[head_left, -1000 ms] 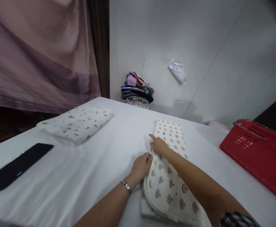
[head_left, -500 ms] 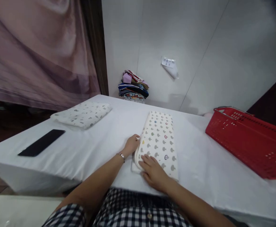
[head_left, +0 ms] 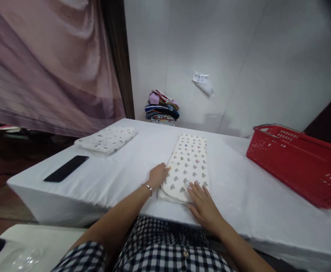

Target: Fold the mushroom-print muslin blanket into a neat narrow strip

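A folded white cloth (head_left: 186,160) printed with grey mushroom shapes and a few coloured ones lies lengthwise in front of me. My left hand (head_left: 157,176), a bracelet at its wrist, is closed at the cloth's left edge, one finger lying over the top; its other fingertips are partly hidden. Over the near right corner my right hand (head_left: 206,207) lies flat, fingers stretched out and touching the fabric. The layers show at the near left corner of the fold.
The white-covered table (head_left: 227,192) carries a second folded printed cloth (head_left: 107,139), a black flat object (head_left: 66,169) at left and a red basket (head_left: 292,166) at right. Folded fabrics (head_left: 162,107) are stacked at the far edge by the wall. A white surface (head_left: 46,234) stands lower left.
My right hand has slid right along the near end of the cloth. The left hand's finger now reaches over the left edge. The view has shifted slightly.
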Tool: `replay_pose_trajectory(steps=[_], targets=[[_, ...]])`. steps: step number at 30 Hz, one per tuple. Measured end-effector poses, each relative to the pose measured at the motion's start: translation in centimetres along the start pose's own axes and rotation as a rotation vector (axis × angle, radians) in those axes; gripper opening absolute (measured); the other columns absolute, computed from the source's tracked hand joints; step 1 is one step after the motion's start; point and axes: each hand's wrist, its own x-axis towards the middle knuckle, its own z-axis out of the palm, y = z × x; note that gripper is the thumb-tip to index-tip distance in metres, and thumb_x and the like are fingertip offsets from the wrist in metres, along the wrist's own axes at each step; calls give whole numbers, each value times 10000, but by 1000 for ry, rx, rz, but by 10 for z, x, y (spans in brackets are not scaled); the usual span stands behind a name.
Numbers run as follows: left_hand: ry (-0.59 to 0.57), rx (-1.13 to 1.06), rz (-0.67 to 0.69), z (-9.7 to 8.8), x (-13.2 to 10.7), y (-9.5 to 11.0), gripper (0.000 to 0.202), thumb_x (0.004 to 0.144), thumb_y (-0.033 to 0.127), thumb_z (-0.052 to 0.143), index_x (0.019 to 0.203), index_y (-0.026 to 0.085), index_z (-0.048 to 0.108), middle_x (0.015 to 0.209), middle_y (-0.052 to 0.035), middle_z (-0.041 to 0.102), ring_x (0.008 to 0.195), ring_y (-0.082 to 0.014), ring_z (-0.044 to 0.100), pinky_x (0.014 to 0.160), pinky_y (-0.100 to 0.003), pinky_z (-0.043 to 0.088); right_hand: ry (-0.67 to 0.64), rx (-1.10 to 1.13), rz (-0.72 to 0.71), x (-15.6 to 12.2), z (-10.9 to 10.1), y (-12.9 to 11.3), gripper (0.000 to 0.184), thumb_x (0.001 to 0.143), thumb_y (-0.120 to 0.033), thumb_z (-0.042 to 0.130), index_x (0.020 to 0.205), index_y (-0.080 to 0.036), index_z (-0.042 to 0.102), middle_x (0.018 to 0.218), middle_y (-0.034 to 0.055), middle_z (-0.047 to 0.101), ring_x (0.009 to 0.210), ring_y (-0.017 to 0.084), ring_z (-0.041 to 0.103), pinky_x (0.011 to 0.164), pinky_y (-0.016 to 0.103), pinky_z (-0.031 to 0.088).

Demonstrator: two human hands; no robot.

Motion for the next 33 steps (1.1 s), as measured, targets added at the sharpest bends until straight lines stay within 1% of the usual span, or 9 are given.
replay_pose_trajectory(steps=[4, 7, 10, 13, 17, 20, 24, 29, 33], targets=[[124, 26, 275, 4, -12, 5, 337, 885, 302, 470, 1201, 195, 519, 1311, -102, 514, 1220, -231, 448, 1010, -342, 334, -41, 18, 48, -8, -2, 10, 578, 895, -421, 462, 1424, -211, 359, 1494, 101, 280, 1390, 263, 196, 1116, 525, 187], [44, 32, 419, 15, -20, 1, 415, 899, 357, 453, 1295, 236, 476, 1446, -72, 390, 1353, -249, 293, 1099, -415, 226, -2, 31, 70, -12, -2, 10, 584, 904, -429, 454, 1442, -247, 317, 1514, 71, 227, 1403, 248, 145, 1124, 515, 171], [-96, -10, 407, 24, -18, -12, 436, 938, 406, 354, 1348, 280, 435, 1485, -33, 332, 1384, -233, 238, 1110, -442, 201, -17, 32, 91, -16, -3, 9, 660, 873, -426, 511, 1460, -239, 273, 1515, 82, 214, 1404, 265, 128, 1127, 521, 153], [-145, -40, 390, 22, -16, -19, 456, 936, 429, 359, 1363, 282, 426, 1501, -26, 296, 1395, -223, 211, 1121, -429, 179, -82, 123, 64, -21, -5, 15, 648, 891, -464, 471, 1463, -245, 259, 1511, 69, 234, 1401, 239, 153, 1133, 493, 158], [-97, 29, 372, 9, -30, 3, 473, 915, 447, 413, 1334, 235, 470, 1492, -70, 308, 1407, -263, 158, 1125, -493, 119, 24, 171, 127, -16, -17, 36, 578, 932, -464, 371, 1453, -229, 289, 1504, 81, 257, 1397, 218, 178, 1127, 481, 178], [-85, 42, 559, 3, -50, 39, 513, 903, 492, 425, 1342, 230, 459, 1487, -86, 317, 1402, -260, 176, 1133, -489, 85, 151, 130, 188, 10, -32, 53, 552, 933, -445, 360, 1436, -220, 331, 1492, 98, 292, 1394, 239, 189, 1109, 508, 193], [-214, 36, 819, 14, -70, 71, 610, 874, 570, 432, 1398, 264, 371, 1515, -79, 251, 1406, -244, 167, 1140, -470, 51, 210, 51, 211, 71, -55, 65, 534, 931, -368, 356, 1426, -168, 339, 1497, 116, 285, 1399, 236, 176, 1107, 468, 200], [-255, 69, 917, 31, -75, 66, 731, 832, 626, 459, 1428, 227, 317, 1515, -116, 232, 1410, -264, 144, 1141, -474, 65, 194, -41, 278, 149, -78, 70, 598, 937, -391, 308, 1447, -83, 251, 1539, 137, 138, 1417, 236, 44, 1120, 404, 130], [-292, 84, 926, 30, -72, 62, 788, 814, 672, 435, 1442, 220, 285, 1516, -129, 222, 1408, -288, 135, 1137, -506, 82, 210, -118, 392, 187, -74, 94, 652, 943, -455, 249, 1470, -81, 162, 1555, 108, 44, 1415, 217, -46, 1120, 380, 58]])
